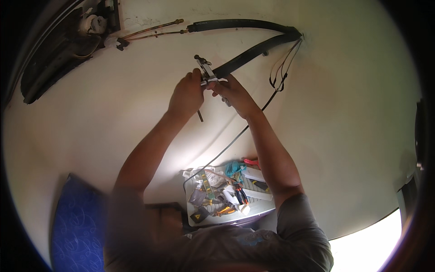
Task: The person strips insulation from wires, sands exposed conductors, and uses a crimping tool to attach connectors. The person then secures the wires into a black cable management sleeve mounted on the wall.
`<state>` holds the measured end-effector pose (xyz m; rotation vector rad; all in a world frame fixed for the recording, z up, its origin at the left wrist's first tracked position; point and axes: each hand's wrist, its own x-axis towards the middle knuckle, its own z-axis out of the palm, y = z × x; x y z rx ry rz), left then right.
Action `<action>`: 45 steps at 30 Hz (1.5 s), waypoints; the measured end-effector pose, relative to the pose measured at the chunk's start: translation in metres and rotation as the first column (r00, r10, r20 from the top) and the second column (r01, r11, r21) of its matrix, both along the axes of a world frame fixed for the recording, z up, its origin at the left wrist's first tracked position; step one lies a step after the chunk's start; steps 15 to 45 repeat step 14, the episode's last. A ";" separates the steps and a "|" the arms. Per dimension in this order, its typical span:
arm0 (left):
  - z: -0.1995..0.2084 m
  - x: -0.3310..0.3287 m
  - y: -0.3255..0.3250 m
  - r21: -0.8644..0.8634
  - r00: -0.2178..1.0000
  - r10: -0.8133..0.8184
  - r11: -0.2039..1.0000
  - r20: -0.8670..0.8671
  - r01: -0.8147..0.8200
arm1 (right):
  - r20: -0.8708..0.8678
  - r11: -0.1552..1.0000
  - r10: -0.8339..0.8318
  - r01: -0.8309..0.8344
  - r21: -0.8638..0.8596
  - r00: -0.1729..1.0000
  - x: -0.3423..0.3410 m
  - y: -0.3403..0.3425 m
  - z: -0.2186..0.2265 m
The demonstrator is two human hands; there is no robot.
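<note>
Both arms are raised to the wall, and my hands meet around a silver flaring tool with a dark screw end on top. My left hand is closed on its left side; a thin dark rod sticks out below that hand. Just right of it, my right hand has its fingers wrapped round the tool's lower part, by the end of a black insulated pipe. The pipe's tip is hidden behind the tool and my fingers.
Another black insulated pipe meets bare copper pipes from a dark wall unit. A cable hangs past my right forearm. Below, a pale surface bears pliers and several tools. A blue patterned cushion stands lower left.
</note>
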<state>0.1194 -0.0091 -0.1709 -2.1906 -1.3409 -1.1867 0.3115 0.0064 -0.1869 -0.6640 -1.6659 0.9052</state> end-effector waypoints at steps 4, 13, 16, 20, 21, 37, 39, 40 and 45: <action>-0.021 0.009 -0.004 0.018 0.996 -0.050 0.999 0.075 0.048 | 0.008 0.988 0.101 -0.099 -0.118 0.995 0.004 0.002 0.008; -0.042 -0.011 0.009 -0.070 0.436 -0.364 0.697 0.823 0.714 | -0.211 0.972 0.133 -0.169 -0.164 0.968 -0.004 0.012 0.001; -0.044 -0.009 0.014 -0.062 0.416 -0.358 0.692 0.836 0.719 | -0.110 0.959 0.156 -0.177 -0.222 0.982 0.000 0.015 0.006; -0.044 -0.009 0.014 -0.062 0.416 -0.358 0.692 0.836 0.719 | -0.110 0.959 0.156 -0.177 -0.222 0.982 0.000 0.015 0.006; -0.044 -0.009 0.014 -0.062 0.416 -0.358 0.692 0.836 0.719 | -0.110 0.959 0.156 -0.177 -0.222 0.982 0.000 0.015 0.006; -0.044 -0.009 0.014 -0.062 0.416 -0.358 0.692 0.836 0.719 | -0.110 0.959 0.156 -0.177 -0.222 0.982 0.000 0.015 0.006; -0.044 -0.009 0.014 -0.062 0.416 -0.358 0.692 0.836 0.719 | -0.110 0.959 0.156 -0.177 -0.222 0.982 0.000 0.015 0.006; -0.044 -0.009 0.014 -0.062 0.416 -0.358 0.692 0.836 0.719 | -0.110 0.959 0.156 -0.177 -0.222 0.982 0.000 0.015 0.006; -0.044 -0.009 0.014 -0.062 0.416 -0.358 0.692 0.836 0.719 | -0.110 0.959 0.156 -0.177 -0.222 0.982 0.000 0.015 0.006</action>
